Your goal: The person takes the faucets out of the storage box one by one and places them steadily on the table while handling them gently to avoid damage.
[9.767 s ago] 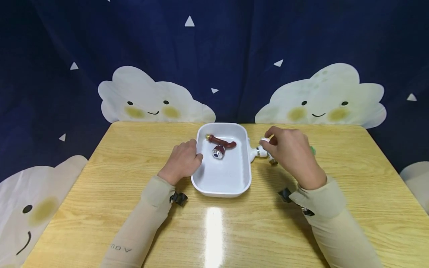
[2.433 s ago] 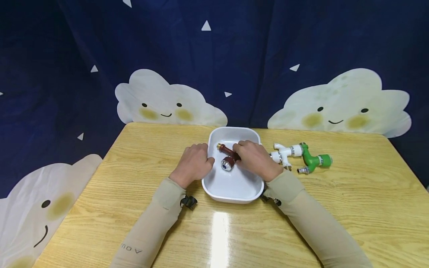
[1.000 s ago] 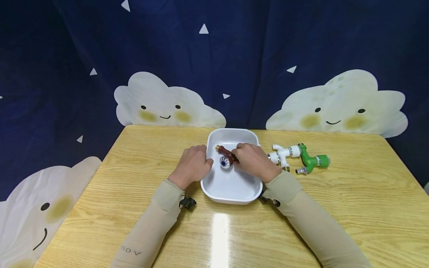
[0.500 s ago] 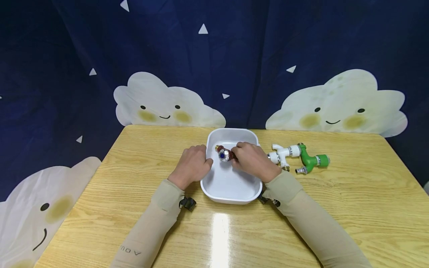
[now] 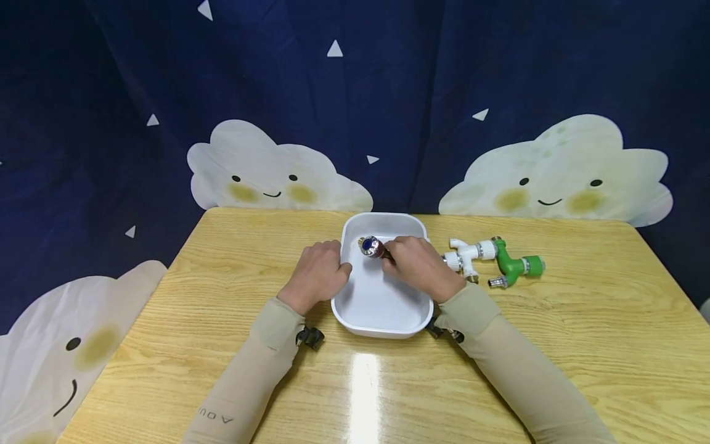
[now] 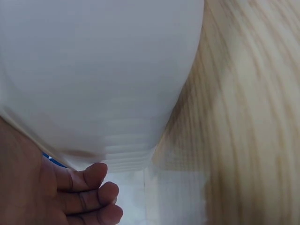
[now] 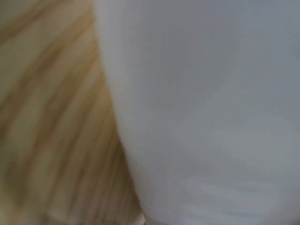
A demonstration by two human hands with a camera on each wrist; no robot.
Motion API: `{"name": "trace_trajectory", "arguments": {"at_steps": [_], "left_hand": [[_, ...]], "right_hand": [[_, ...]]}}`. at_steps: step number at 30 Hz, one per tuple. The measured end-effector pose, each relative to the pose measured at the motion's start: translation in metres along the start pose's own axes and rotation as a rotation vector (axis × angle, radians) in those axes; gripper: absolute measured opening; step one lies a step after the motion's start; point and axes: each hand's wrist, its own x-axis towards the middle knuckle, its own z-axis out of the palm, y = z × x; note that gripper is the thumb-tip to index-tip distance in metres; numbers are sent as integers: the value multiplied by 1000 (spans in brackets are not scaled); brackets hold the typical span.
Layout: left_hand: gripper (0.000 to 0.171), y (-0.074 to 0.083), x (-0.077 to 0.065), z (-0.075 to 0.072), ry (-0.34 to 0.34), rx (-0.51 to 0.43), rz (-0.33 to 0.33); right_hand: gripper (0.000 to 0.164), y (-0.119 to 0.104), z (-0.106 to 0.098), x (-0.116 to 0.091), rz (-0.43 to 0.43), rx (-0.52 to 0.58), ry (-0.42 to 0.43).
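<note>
A white plastic tub (image 5: 383,311) stands on the wooden table. At its left rim is my left hand (image 5: 317,274), gripping the edge with the thumb on the inner side; the left wrist view shows its curled fingers (image 6: 96,197) against the outer wall. Reaching over the right rim, my right hand (image 5: 420,265) holds a dark red tap (image 5: 375,248) inside the tub. The tap's chrome knob faces up, and its brass end pokes out behind. My palm hides the rest of the tap. Only the tub wall (image 7: 201,117) and table fill the right wrist view.
Right of the tub, a white tap (image 5: 468,254) lies on the table (image 5: 577,333), with a green tap (image 5: 511,264) touching its far end. The white tap's left end reaches behind my right wrist, by the tub's side. A dark blue cloud-print curtain (image 5: 388,92) hangs behind the table.
Earlier, my right hand was at the white tap; then it came to the dark red tap. Over the last second the tap has turned in my grip, its knob swinging up and away. The left hand stays.
</note>
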Motion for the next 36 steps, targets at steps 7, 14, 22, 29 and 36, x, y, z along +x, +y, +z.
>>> {"name": "trace_trajectory", "arguments": {"at_steps": [7,14,22,29,36], "left_hand": [[25,-1,1,1,7,7,4],[26,0,0,-1,-2,6,-2],[26,0,0,0,-11,-6,-12],[26,0,0,0,-5,-8,1],[26,0,0,0,-6,0,8]], "right_hand": [[19,1,0,0,7,21,30],[12,-1,-2,1,64,27,2],[15,-4,-3,2,162,7,-14],[17,-5,-2,1,183,-7,21],[9,-4,-1,0,178,20,64]]}}
